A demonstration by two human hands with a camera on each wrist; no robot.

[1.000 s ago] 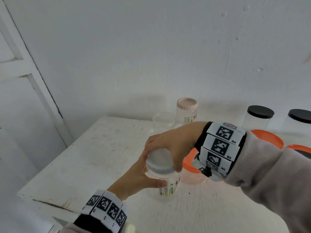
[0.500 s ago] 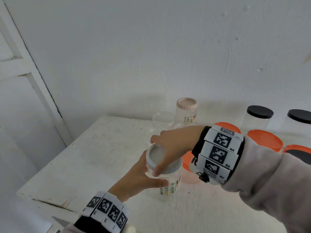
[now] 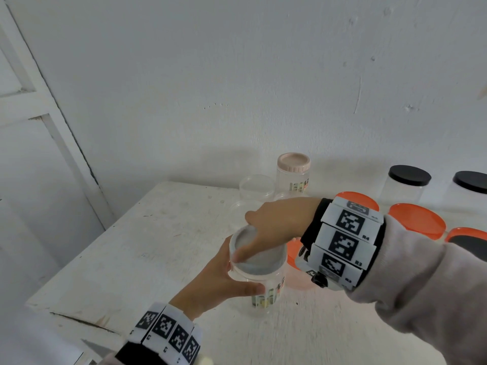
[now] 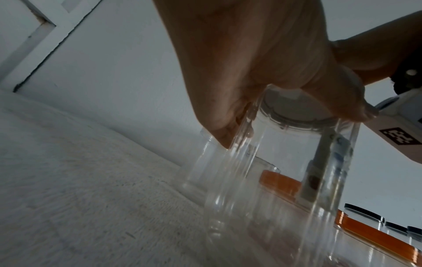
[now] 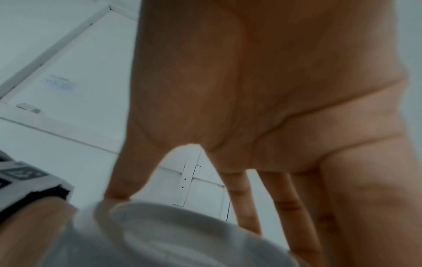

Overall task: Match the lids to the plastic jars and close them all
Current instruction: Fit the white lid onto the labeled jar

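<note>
While the left hand (image 3: 210,283) wraps round the body of a clear plastic jar (image 3: 263,293) standing upright near the front of the white table (image 3: 137,259), thumb across its front and fingers behind, the right hand (image 3: 274,227) reaches in from the right and grips a pale grey lid (image 3: 259,256) sitting on the jar's mouth, fingers spread over the rim and thumb on the near edge. From the left wrist view, the lid (image 4: 297,108) sits on top of the jar (image 4: 274,180) with the right hand's fingertips pressed round it; whether it is fully seated cannot be told. The right wrist view is blurred, showing the palm and fingers (image 5: 285,198) above the lid (image 5: 160,234). Just beside the held jar on its right stands an orange-lidded jar (image 3: 295,259), partly hidden by the wrist. Farther back stand a jar with a pink lid (image 3: 293,162), open clear jars (image 3: 257,187) beside it, two black-lidded jars (image 3: 409,175) by the wall and more orange lids (image 3: 416,219) to the right
</note>
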